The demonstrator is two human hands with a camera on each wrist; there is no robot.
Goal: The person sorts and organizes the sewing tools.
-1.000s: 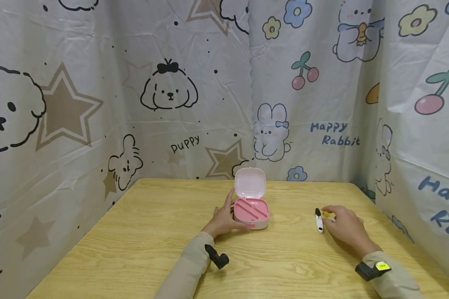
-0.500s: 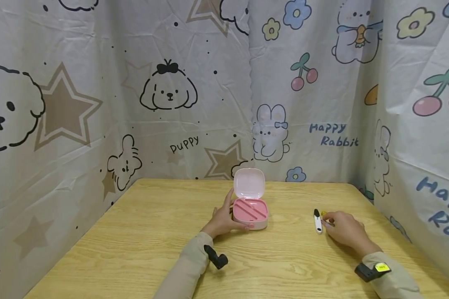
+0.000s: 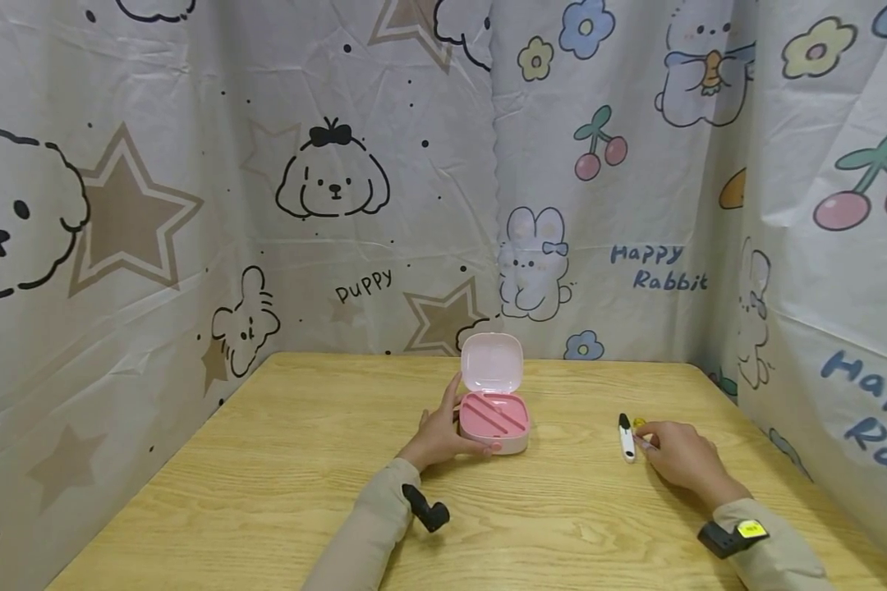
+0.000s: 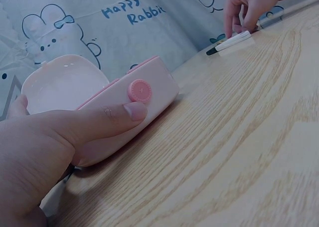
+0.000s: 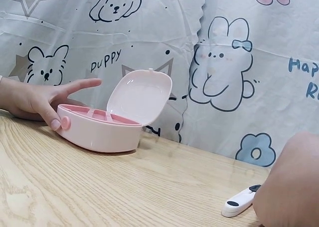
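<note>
My left hand [image 3: 438, 433] grips the side of a small pink box [image 3: 513, 443], its thumb on the front beside a round pink button [image 4: 140, 91]. The lid [image 3: 492, 363] stands raised, and the tray inside shows slanted dividers. Over on the right, my right hand [image 3: 683, 455] reaches down with bent fingers beside a slim white tool with a black tip [image 3: 627, 442]. A small yellow thing [image 3: 639, 422] peeks out at its fingertips, with a thin greyish bit close by. I cannot tell whether the fingers pinch it; the right wrist view shows mainly the back of this hand [image 5: 291, 187].
Both hands work over a wood-grain table [image 3: 281, 509]. Printed curtains [image 3: 384, 123] with puppies and rabbits hang close along its back and sides. A stretch of tabletop lies between the box and the white tool.
The right hand's fingers have shifted slightly over the small yellow thing, which is now more covered. The left hand keeps its hold on the box.
</note>
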